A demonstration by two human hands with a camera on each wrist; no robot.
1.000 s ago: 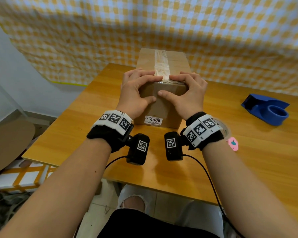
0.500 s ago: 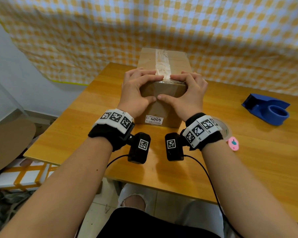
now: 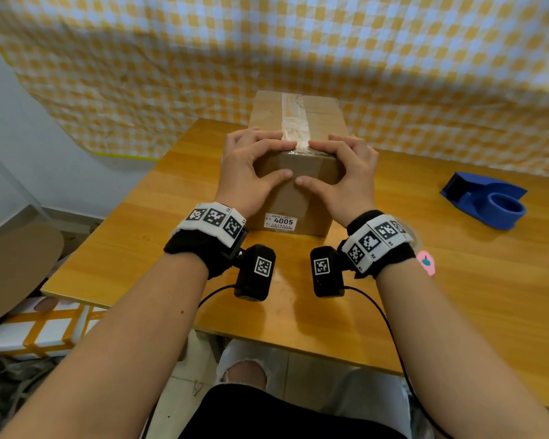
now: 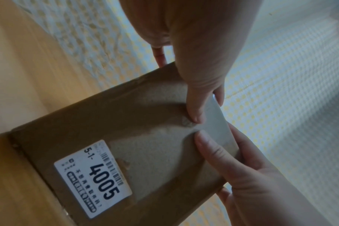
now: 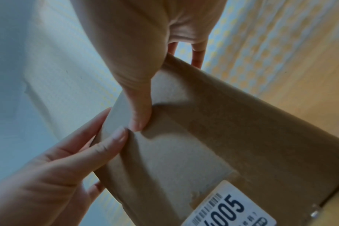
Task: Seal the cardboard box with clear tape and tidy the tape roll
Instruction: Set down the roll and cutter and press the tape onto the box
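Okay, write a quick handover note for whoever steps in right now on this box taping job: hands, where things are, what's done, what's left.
Left hand: fingers on the top front edge of the cardboard box, thumb pressing its front face.
Right hand: mirrors it, thumb beside the left thumb, pressing the tape end down.
The box stands on the wooden table, label 4005 facing the person.
Done: a clear tape strip runs along the top seam and folds over the front edge.
Left: finish smoothing the tape end, then tidy the tape roll, partly hidden behind the right wrist. The blue dispenser sits at the right with no roll in it.
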